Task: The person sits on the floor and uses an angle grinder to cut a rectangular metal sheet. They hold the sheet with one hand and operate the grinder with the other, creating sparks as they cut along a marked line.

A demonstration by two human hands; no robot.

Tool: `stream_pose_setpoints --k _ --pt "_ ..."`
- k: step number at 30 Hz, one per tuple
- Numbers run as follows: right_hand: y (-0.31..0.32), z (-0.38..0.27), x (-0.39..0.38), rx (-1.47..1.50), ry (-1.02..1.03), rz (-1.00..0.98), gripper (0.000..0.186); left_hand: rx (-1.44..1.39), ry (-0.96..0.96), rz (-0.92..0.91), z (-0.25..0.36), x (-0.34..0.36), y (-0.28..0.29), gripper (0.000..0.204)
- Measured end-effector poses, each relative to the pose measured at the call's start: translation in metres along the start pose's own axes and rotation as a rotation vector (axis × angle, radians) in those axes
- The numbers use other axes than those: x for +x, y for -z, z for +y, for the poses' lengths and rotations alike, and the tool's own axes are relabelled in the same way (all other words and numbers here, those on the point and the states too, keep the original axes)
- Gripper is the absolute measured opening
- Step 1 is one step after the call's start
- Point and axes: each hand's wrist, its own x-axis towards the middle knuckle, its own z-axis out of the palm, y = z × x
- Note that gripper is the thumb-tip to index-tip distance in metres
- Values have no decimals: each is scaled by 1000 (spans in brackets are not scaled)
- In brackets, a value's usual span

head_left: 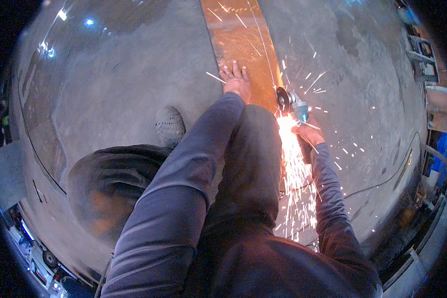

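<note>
My left hand (237,83) lies with its fingers spread on a long, flat, rust-orange metal plate (233,35) on the floor. My right hand (307,128) grips a teal angle grinder (301,111) whose disc (283,99) is at the plate's right edge. A bright stream of sparks (295,169) pours from there toward me, beside my right forearm, with streaks flying around it. A pale line runs along the plate near that edge. My knee (253,149) is bent at the plate's near end.
My shoe (170,124) with dotted sole rests left of the plate on the grey concrete floor (109,84). A cable (372,184) curves across the right side. Racks and clutter (422,57) line the right rim, with a blue object (439,154). A vehicle (47,258) appears at lower left.
</note>
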Motion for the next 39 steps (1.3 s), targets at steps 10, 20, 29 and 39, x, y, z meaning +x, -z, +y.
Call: stream_pose_setpoints --k 10,20,29,39 --pt "9 -14 13 18 30 -38 77 0 17 15 -1 -2 -7 95" --pt "18 -25 30 3 -6 -9 73 3 24 64 5 5 -12 114" --pt "9 5 43 -12 35 34 64 -3 -11 -37 4 -7 19 79" --pt "11 8 38 -31 44 2 65 -22 -18 -31 10 18 4 102"
